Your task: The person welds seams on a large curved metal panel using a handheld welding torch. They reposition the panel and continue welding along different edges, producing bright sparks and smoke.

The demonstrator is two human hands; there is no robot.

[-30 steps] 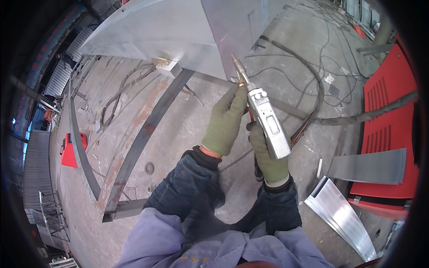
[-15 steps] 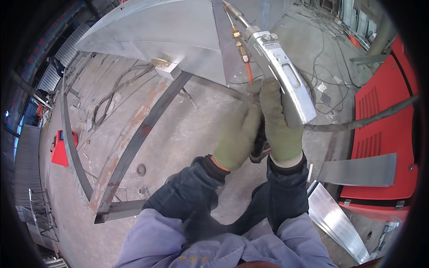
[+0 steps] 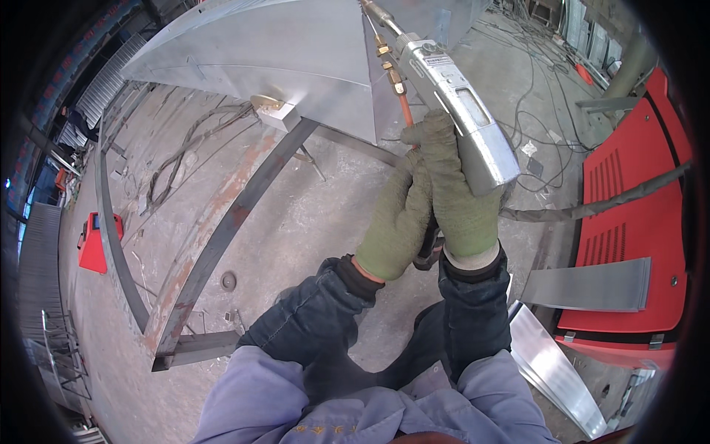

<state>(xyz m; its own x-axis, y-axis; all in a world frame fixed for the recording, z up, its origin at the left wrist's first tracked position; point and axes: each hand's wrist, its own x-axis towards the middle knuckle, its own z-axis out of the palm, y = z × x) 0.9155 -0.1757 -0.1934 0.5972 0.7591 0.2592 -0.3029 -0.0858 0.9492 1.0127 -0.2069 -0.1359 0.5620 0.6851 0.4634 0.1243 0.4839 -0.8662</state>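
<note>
A silver, metal-bodied welding gun (image 3: 473, 122) points up and away, its nozzle near the edge of a large grey sheet-metal piece (image 3: 296, 55). My right hand (image 3: 462, 192), in a green knit glove, is closed round the gun's grip, which the glove mostly hides. Brass fittings (image 3: 393, 76) and an orange tube (image 3: 407, 111) run along the gun's left side. Against the right hand lies my left hand (image 3: 399, 211), gloved alike. Its fingers are together and curled, and what they hold, if anything, is hidden.
A bent steel frame (image 3: 237, 214) lies at left, a small red box (image 3: 94, 244) beyond it. A red machine cabinet (image 3: 629, 222) stands at right, crossed by a thick sheathed cable (image 3: 592, 212). Metal strips (image 3: 551, 362) lie below it. Loose cables (image 3: 551, 96) cover the far-right floor.
My left hand, smeared by motion before, now shows sharply beside the right. The welding gun has shifted slightly left and up in view with the right hand.
</note>
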